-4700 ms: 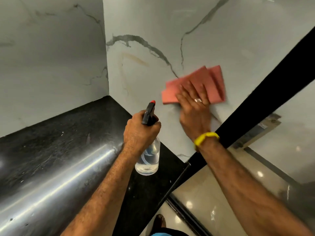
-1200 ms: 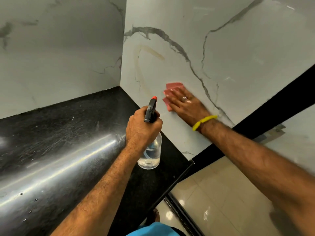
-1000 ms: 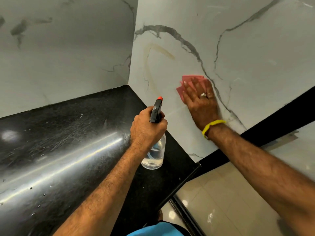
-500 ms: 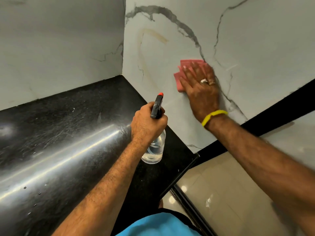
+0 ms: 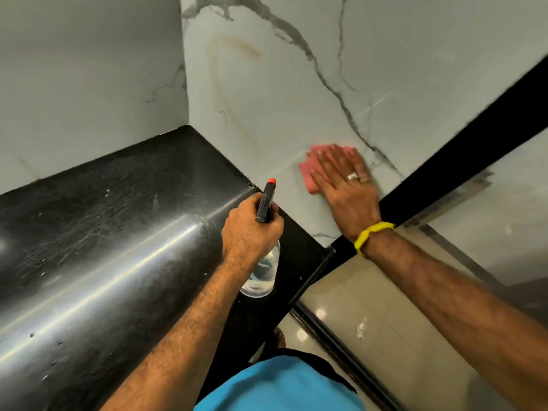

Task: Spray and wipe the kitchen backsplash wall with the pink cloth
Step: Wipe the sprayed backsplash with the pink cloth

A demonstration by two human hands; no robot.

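- Nearest to us, our left hand [image 5: 252, 229] gripped the neck of the spray bottle [image 5: 262, 274], fingers curled round it under the black trigger head with its orange nozzle tip. The clear bottle hung over the black countertop [image 5: 118, 232], near its right-hand edge by the wall; we could not tell whether its base touched the stone.
- The nozzle pointed toward the backsplash wall [image 5: 281, 99], but no mist or stream showed, so we judged that spraying was not the step in hand.
- A little farther out, our right hand [image 5: 345, 191] lay flat on the pink cloth [image 5: 310, 173], fingers straight and slightly spread, pressing it against the wall. The cloth sat low on the marble, just above the countertop's back edge and just beside the black strip [image 5: 474, 143] that ran along the wall's right end.
- A faint straight streak ran across the marble from the cloth, which we took for moisture from wiping; wiping seemed well under way on this lower part.
- Farther up, near the corner where the two walls met, a brownish arc-shaped stain [image 5: 237, 47] remained on the marble. We judged that this upper area, and the adjoining wall [image 5: 89, 69] on the left, might need spray and cloth before the job could count as done.
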